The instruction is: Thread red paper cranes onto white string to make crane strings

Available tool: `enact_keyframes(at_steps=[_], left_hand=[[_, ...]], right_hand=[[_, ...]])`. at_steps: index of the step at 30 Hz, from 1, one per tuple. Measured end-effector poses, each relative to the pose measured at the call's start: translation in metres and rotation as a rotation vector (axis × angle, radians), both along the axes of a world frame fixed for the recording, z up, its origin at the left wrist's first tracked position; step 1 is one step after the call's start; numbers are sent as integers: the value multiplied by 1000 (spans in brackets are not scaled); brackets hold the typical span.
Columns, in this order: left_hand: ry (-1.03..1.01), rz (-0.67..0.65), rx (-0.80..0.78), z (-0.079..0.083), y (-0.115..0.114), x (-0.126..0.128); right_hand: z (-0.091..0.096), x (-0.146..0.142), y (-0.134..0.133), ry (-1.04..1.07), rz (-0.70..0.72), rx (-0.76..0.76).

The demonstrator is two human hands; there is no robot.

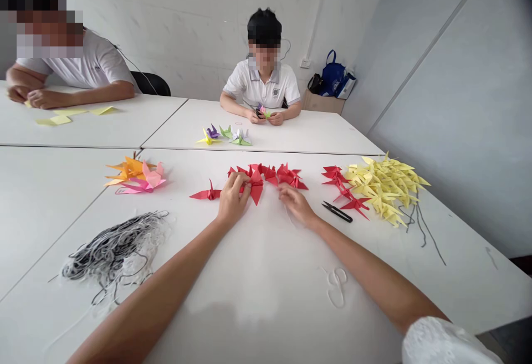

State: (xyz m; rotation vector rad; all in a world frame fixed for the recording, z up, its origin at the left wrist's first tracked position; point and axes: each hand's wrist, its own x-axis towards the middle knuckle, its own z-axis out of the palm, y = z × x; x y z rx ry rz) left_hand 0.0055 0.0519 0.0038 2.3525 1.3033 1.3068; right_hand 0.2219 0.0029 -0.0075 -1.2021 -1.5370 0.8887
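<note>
My left hand is closed on a red paper crane, pinching it between thumb and fingers. My right hand has its fingers pressed together just to the right, and a thin pale thread hangs from them. More red paper cranes lie bunched behind both hands. To the left of my left hand rests a single red crane. Black thread snips lie to the right of my right hand, below a short row of red cranes.
Yellow cranes are heaped at the right with dark strings trailing. Orange cranes and pink cranes sit at the left, behind tangled string. A loose white string lies in front. Two people sit across the tables.
</note>
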Motion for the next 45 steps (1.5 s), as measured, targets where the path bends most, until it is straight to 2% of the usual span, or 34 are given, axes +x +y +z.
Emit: enact_keyframes(at_steps=[4,10,14,20,24,27,33,45], left_hand=[[-3,-94,-24,-1,2,3],[17,-239,-110,-5,2,27],[-9,-321,-191,-6,0,38],[-326,-225,-390,-9,20,29],[-581,-213,-553,-12,34,23],[-701,-229,-651,-13,36,22],[-816,-247,-750,-11,33,22],[-845,-280,-772,-9,30,25]], right_hand=[[-7,4,31,59,-127,30],[-6,-7,40,64,-95,45],[-5,-5,45,86,-127,79],[-8,-1,47,72,-162,114],[-9,-2,48,-6,-91,131],[-9,-5,46,-63,-15,145],[-11,-7,42,-141,80,190],[-10,-6,43,-168,65,202]])
